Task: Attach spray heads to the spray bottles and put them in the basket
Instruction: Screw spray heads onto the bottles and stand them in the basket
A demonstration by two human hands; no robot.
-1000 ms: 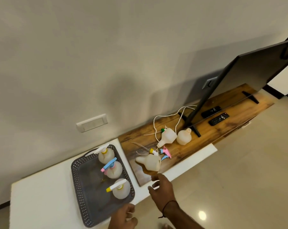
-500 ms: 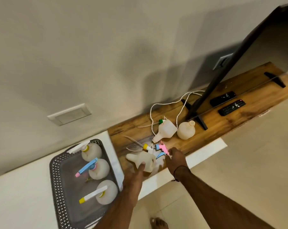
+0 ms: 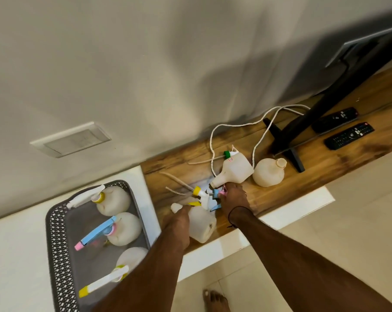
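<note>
Head view, looking down over both forearms. Left hand (image 3: 176, 224) lies on the neck end of a capless bottle (image 3: 201, 224) lying on its side on the wooden counter (image 3: 325, 167); fingers curl over it, apparently pinning it so it cannot roll while a head is fetched. Whether the grip is fully closed: cannot tell, palm side hidden.

Right hand (image 3: 234, 200) reaches into the loose spray heads (image 3: 205, 197) just ahead of the pinned bottle. Fingertips close around a pink-and-blue head (image 3: 219, 194); reads as a pinch, though the contact itself is covered by the fingers. A yellow-tipped head lies touching it on the left-hand side.

Beyond the right hand: a second bottle (image 3: 234, 171) on its side with a green-capped head (image 3: 228, 154) lying by its base, and a third bottle (image 3: 269, 172) upright, open-necked. A white cord loops between them.

Outboard of the left hand: grey basket (image 3: 55, 233) with three finished bottles, heads on, laid in a row, probably to leave room for more. The nearest one is partly covered by the left forearm.

Judgement: three done, three pending; current step is picking a head for the pinned bottle.

Unclear: dip tubes tangle together, so which tube belongs to which head cannot be sorted.
</note>
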